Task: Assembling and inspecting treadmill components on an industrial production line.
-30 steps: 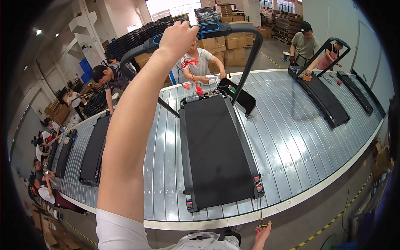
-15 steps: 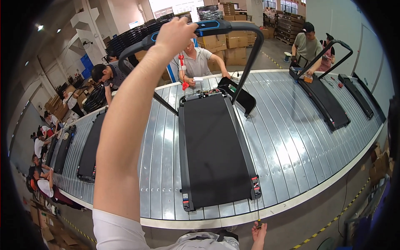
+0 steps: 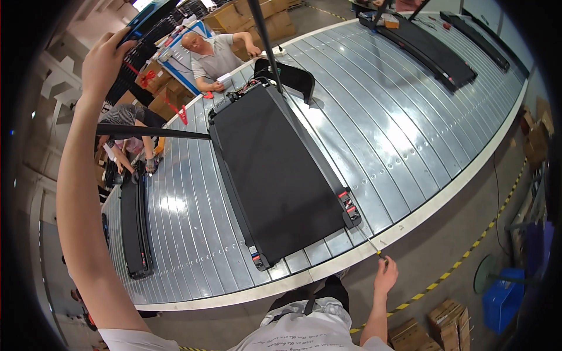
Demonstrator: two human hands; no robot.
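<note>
Your left hand (image 3: 105, 58) was raised, fingers clamped on blue handlebar (image 3: 143, 20) of treadmill (image 3: 275, 175), which lay on slatted conveyor (image 3: 398, 134). Your right hand (image 3: 385, 275) hung low by conveyor edge, fingers closed on thin rod (image 3: 369, 243). Blue bin (image 3: 500, 298) on floor, contents unseen. Cardboard boxes (image 3: 445, 322) nearby, contents unclear.

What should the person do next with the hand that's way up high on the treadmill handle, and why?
Probably ease the handlebar down slowly. The left hand grips it high above the treadmill, while the right hand hangs low by the conveyor's edge, holding a thin tool.
</note>
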